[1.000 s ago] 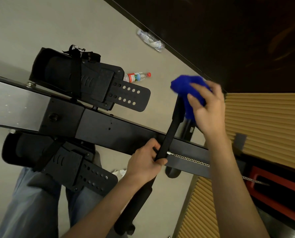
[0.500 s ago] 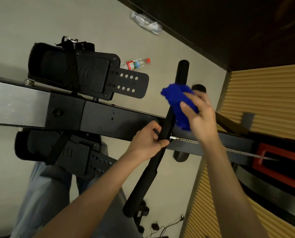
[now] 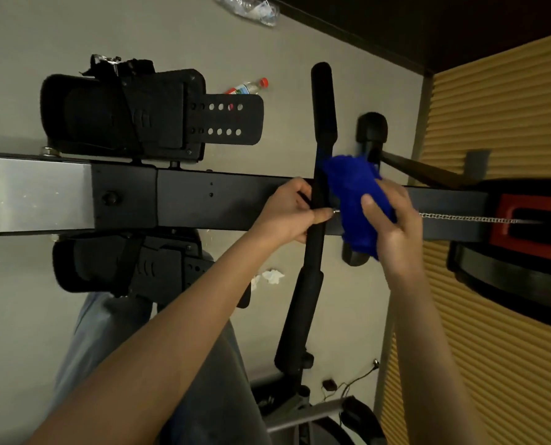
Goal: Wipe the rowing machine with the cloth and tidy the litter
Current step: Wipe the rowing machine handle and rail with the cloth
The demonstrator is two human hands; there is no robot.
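The rowing machine's black rail (image 3: 184, 200) runs across the view, with two black footrests (image 3: 145, 114) on either side. Its long black pull handle (image 3: 322, 117) stands crosswise over the rail, a chain (image 3: 466, 218) leading right from its middle. My left hand (image 3: 287, 213) grips the handle at its middle. My right hand (image 3: 396, 229) holds a bunched blue cloth (image 3: 354, 191) against the handle just right of my left hand. On the floor lie a clear bottle with a red cap (image 3: 248, 87), a crumpled clear bottle (image 3: 251, 8) and a white tissue (image 3: 272, 276).
The machine's black and red housing (image 3: 524, 220) sits at the right, in front of a ribbed yellow wall (image 3: 498, 101). A dark wall borders the floor at top right. Another machine's base and cables (image 3: 332, 387) lie at the bottom. My jeans-clad legs are below the rail.
My right hand slid the blue cloth down the handle from its far end to its middle. The view shifted, and the handle's far end is now uncovered. My left hand kept its grip.
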